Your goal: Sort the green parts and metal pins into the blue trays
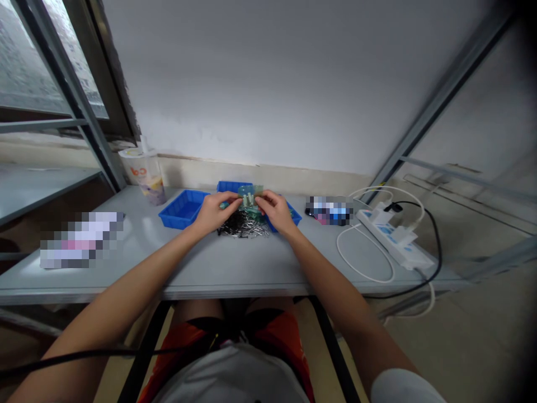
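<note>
Well, we've got blue rectangular plastic trays [183, 211] around a heap of thin silvery metal pieces [245, 226]; near it, our left hand [213, 214] and right hand [277, 210] pinch a translucent green plastic packet [250, 191] between their fingertips.

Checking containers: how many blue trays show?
3: left tray beside left hand, rear tray beyond both hands, right tray partly covered by right hand. Others may be hidden.

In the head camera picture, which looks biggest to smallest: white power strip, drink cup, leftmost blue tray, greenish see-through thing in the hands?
1. White power strip, longest across.
2. Drink cup and leftmost blue tray: too alike to rank.
3. Greenish see-through thing, partly hidden.
</note>
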A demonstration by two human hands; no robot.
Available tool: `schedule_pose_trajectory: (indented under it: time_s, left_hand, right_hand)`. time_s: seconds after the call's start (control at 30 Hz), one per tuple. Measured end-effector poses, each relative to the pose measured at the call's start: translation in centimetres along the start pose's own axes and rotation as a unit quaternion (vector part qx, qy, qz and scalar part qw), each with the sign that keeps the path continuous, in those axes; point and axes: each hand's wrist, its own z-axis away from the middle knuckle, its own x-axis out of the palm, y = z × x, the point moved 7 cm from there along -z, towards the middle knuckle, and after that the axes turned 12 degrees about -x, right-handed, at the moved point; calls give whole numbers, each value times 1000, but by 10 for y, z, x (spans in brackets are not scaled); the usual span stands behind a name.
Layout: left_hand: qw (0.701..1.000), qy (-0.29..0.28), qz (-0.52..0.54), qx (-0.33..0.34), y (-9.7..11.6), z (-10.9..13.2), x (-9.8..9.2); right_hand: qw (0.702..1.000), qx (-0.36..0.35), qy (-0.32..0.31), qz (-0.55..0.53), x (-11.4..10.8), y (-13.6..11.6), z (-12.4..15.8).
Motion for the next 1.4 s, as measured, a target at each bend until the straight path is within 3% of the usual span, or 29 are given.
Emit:
schedule_pose_trajectory:
  time_s: [1.23, 1.4]
  left_hand:
    - [1000, -9, 11, 7, 5, 2, 1]
    - [1000, -7, 10, 7, 5, 1, 1]
  right_hand:
    - [998, -21, 64, -14, -7, 10, -1]
    - [998, -28, 48, -3, -6, 7, -2]
